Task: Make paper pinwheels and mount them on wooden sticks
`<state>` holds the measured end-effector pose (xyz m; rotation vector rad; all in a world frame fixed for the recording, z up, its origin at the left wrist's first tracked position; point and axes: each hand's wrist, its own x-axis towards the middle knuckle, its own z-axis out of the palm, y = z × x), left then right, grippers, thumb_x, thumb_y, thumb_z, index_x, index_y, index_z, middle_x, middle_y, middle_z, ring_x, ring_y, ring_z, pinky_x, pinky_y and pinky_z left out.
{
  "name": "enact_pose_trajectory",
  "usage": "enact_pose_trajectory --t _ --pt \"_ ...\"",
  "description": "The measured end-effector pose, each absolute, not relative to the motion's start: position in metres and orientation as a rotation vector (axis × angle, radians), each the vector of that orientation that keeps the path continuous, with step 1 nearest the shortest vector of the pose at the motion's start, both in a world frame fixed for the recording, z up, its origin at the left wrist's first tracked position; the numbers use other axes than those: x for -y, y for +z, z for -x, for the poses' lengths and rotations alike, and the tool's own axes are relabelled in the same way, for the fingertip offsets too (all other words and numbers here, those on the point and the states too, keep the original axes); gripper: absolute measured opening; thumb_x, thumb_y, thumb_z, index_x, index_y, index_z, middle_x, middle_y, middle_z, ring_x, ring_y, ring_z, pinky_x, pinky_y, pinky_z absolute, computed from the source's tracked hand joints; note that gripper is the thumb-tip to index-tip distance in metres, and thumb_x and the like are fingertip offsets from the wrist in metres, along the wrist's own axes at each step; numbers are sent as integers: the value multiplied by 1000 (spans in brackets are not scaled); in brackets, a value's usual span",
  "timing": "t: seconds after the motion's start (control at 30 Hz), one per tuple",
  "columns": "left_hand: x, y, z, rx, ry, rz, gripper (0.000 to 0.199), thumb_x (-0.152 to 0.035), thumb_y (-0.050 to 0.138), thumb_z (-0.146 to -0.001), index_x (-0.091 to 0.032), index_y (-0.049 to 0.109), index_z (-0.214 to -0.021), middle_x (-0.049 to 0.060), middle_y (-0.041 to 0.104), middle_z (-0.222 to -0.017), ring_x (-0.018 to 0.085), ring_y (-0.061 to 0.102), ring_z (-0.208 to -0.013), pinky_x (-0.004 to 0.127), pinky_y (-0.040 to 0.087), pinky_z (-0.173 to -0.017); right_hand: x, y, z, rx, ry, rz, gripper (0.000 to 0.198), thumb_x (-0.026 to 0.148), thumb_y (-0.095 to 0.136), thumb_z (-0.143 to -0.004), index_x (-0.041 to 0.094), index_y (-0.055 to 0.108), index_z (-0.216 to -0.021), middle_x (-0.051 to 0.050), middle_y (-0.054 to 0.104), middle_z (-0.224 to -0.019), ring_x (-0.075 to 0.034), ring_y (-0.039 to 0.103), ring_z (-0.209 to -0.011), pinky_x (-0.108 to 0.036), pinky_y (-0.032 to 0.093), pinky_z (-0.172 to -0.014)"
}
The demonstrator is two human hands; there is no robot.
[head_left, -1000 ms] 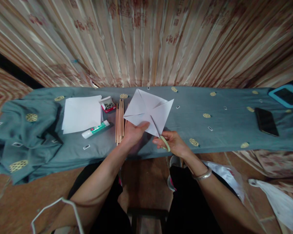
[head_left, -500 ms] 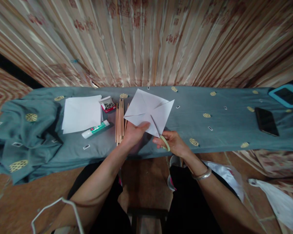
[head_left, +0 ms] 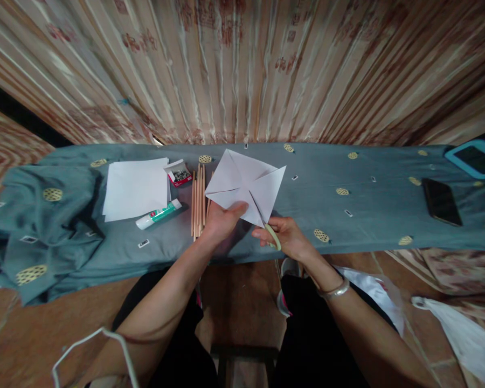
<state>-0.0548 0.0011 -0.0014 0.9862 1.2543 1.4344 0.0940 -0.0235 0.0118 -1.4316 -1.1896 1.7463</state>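
A white square sheet of paper [head_left: 242,175] is held up over the cloth-covered surface, with slits running from its corners toward the middle. My left hand [head_left: 225,218] grips its lower left edge, thumb on top and the other fingers hidden beneath. In my right hand [head_left: 285,235] is a pair of scissors [head_left: 272,236] with pale green handles. Their blades lie along the slit at the paper's lower corner. Left of the paper, several wooden sticks [head_left: 198,202] lie side by side, partly behind my left wrist.
A stack of white paper [head_left: 136,188], an open red box of small metal pieces [head_left: 179,175] and a glue stick [head_left: 158,214] lie to the left. Far right are a dark phone [head_left: 442,201] and a blue-framed device [head_left: 475,159]. Bunched cloth [head_left: 44,215] covers the left end.
The scissor blades have closed along the slit, and less of them shows above the paper. The sheet has shifted very slightly; both hands keep their grip.
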Motion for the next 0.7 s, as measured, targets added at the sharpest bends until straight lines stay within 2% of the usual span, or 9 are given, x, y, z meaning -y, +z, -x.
enact_pose_trajectory --t 0.33,0.53,0.6,0.7 --pt "-4 -8 55 -1217 1449 -984 51 -22 70 -55 -15 59 -104 7 71 -90 23 67 -81 35 54 -77 24 6 -96 1247 1759 1470 50 51 87 -43 15 64 -68 5 58 -53 -7 49 -47 -21 36 -46" --pt "-10 -9 63 -1265 1438 -982 39 -25 74 -56 -15 62 -92 8 72 -91 23 68 -82 37 56 -77 22 0 -122 1534 1743 1477 49 54 83 -53 15 64 -76 6 56 -57 -8 50 -53 -20 36 -49" --pt "-12 -11 65 -1237 1432 -940 39 -25 74 -57 -15 61 -93 8 72 -94 23 69 -84 38 57 -78 20 -2 -142 1743 1599 1588 47 55 78 -61 16 66 -83 7 55 -54 -8 47 -48 -21 30 -45" --pt "-12 -18 66 -1227 1409 -883 50 -22 74 -59 -16 58 -107 11 71 -107 23 69 -92 40 57 -84 17 -3 -171 1989 1001 1875 42 51 73 -70 20 69 -97 1 67 -66 -17 62 -62 -25 41 -54"
